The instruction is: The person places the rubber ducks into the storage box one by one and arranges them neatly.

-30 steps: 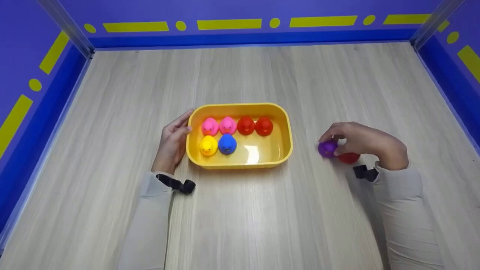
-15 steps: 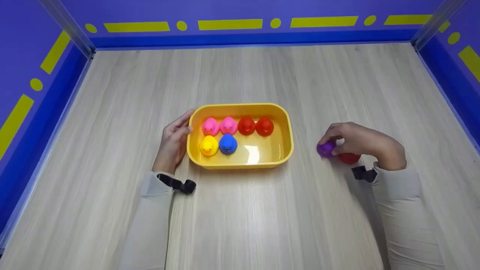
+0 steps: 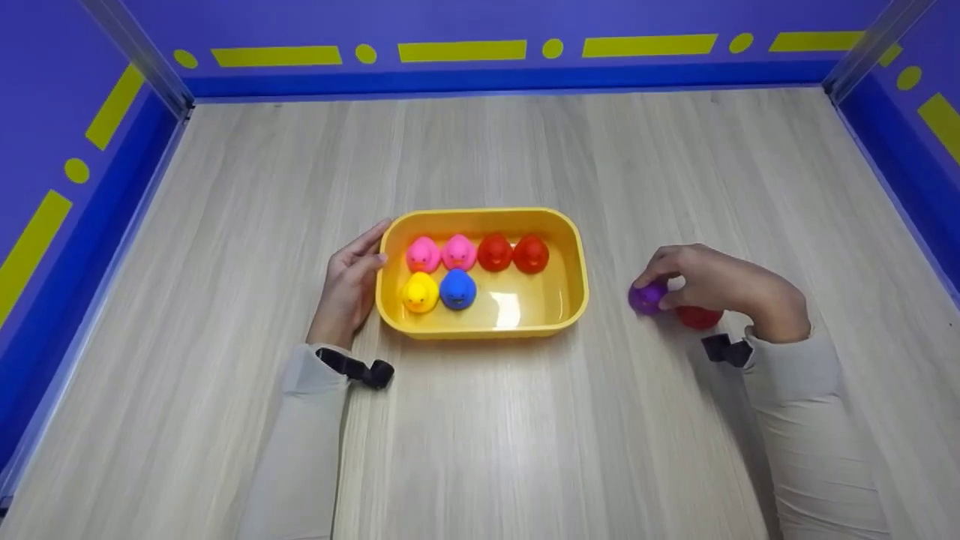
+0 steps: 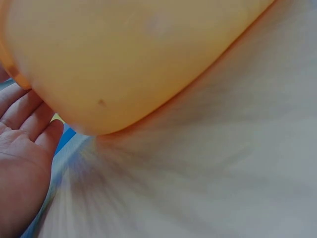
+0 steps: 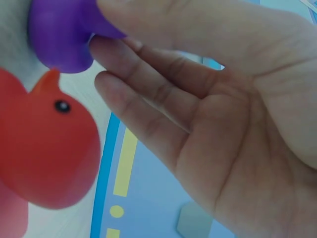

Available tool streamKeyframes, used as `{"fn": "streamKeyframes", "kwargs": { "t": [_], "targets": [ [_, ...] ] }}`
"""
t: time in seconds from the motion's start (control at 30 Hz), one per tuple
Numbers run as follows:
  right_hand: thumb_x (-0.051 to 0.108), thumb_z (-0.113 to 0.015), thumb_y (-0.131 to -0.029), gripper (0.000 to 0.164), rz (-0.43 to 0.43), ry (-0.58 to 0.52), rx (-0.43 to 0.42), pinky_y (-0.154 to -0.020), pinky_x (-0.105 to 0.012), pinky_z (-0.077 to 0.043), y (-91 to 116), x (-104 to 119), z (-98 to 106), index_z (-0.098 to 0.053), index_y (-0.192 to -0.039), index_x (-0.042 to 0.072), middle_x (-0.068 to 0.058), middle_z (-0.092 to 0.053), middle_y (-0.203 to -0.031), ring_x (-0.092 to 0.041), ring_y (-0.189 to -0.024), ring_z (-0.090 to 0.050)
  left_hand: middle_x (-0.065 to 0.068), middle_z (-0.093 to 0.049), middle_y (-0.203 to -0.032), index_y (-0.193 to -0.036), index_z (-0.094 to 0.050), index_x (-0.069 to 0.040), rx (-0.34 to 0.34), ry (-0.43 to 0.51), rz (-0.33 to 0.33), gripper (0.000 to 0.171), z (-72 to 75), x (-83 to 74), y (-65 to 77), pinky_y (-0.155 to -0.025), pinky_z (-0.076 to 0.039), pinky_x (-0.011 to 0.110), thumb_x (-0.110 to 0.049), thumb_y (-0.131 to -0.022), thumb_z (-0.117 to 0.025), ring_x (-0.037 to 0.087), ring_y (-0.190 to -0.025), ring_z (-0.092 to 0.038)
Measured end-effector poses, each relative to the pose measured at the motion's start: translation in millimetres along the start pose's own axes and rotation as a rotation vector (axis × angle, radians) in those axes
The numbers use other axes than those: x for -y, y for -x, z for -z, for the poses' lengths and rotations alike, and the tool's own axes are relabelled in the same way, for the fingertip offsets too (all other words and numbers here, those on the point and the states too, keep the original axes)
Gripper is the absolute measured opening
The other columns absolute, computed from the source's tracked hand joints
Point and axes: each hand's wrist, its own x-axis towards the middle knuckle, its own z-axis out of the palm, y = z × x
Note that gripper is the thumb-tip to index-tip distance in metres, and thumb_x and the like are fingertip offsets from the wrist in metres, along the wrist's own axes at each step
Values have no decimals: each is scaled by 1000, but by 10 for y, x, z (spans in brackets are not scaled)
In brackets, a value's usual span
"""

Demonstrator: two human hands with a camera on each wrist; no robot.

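Note:
My left hand [image 3: 351, 279] holds the left end of a yellow plastic tub [image 3: 480, 331], thumb at the rim and fingers against the outer wall. In the left wrist view, the fingers [image 4: 29, 111] meet the tub wall [image 4: 129, 59]. To the right of the tub, my right hand [image 3: 724, 281] pinches a purple rubber duck [image 3: 645, 300] between thumb and fingers, at or just above the table; the gap is unclear. A red rubber duck [image 3: 699, 318] sits beneath that hand, partly covered, and shows close up in the right wrist view.
Inside the tub, two pink ducks [image 3: 424, 255] and two red ducks [image 3: 531, 253] form the back row. A yellow duck [image 3: 420, 292] and a blue duck [image 3: 457, 289] sit in front at the left. Purple-blue panels [image 3: 480, 22] border the wooden table [image 3: 480, 435].
The right hand has shifted slightly left with the purple duck, widening its distance from the red duck beneath. The left hand keeps its place on the tub.

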Motion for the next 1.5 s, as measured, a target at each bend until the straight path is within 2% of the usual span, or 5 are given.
{"fn": "streamKeyframes", "kwargs": {
  "t": [0.37, 0.7, 0.9, 1.5],
  "targets": [
    [-4, -70, -81, 30, 44, 19, -25, -91, -47, -55, 10, 45, 51, -72, -108, 7, -5, -68, -106, -23, -100, -63, 21, -37, -150, -141, -37, 11, 22, 1, 3, 53, 0, -14, 2, -113, -36, 31, 10, -88, -44, 24, -140, -37],
    [-2, -71, -80, 30, 50, 49, -23, -88, -44, -56, 13, 151, 169, -73, -108, 9, -4, -68, -105, -22, -98, -64, 20, -37, -151, -141, -37, 10, 19, -12, 15, 54, 9, -20, -16, -113, -36, 30, 10, -88, -44, 23, -140, -37],
    [1, -75, -78, 27, 116, 63, -43, -85, -40, -58, -18, 227, 219, -74, -104, 9, -2, -70, -101, -19, -95, -66, 21, -37, -151, -141, -37, 10, 4, -20, 11, 54, 6, -15, -5, -114, -34, 31, 10, -88, -44, 24, -142, -35],
    [2, -74, -79, 27, 180, 105, -54, -84, -35, -58, -192, 504, 381, -73, -105, 9, 0, -69, -100, -15, -93, -65, 21, -37, -151, -141, -36, 10, 13, -24, 12, 53, 12, -5, -9, -113, -35, 31, 10, -88, -44, 24, -140, -37]
  ]
}}
